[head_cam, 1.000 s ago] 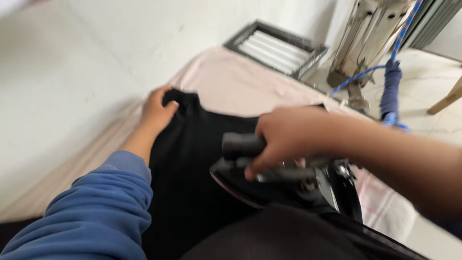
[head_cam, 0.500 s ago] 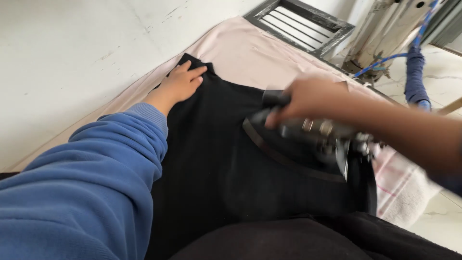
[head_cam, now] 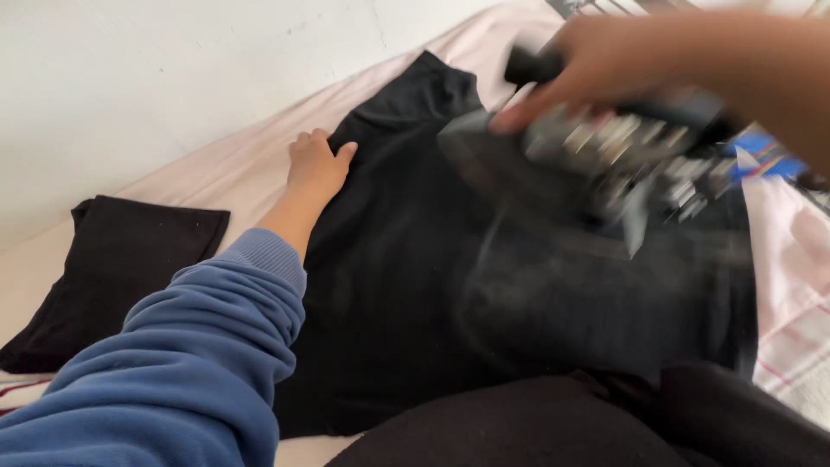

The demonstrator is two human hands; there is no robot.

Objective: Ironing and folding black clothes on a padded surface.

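Observation:
A black garment [head_cam: 415, 259] lies spread flat on a pale pink padded ironing surface [head_cam: 259, 164]. My left hand [head_cam: 316, 164], in a blue sleeve, presses flat on the garment's left edge with fingers apart. My right hand [head_cam: 596, 60] grips the dark handle of a black steam iron [head_cam: 571, 164], which is blurred with motion and sits over the upper right part of the garment. Faint steam hangs below the iron.
A second black folded cloth [head_cam: 112, 268] lies at the left on the pink surface. A white wall [head_cam: 130, 78] runs along the far left side. A white cloth with pink lines [head_cam: 791, 285] sits at the right. A blue hose [head_cam: 765, 151] shows behind the iron.
The view has dropped and shifted left, bringing the folded black cloth into sight. My right hand has pushed the iron up the garment. My left hand stays flat on the cloth's left edge.

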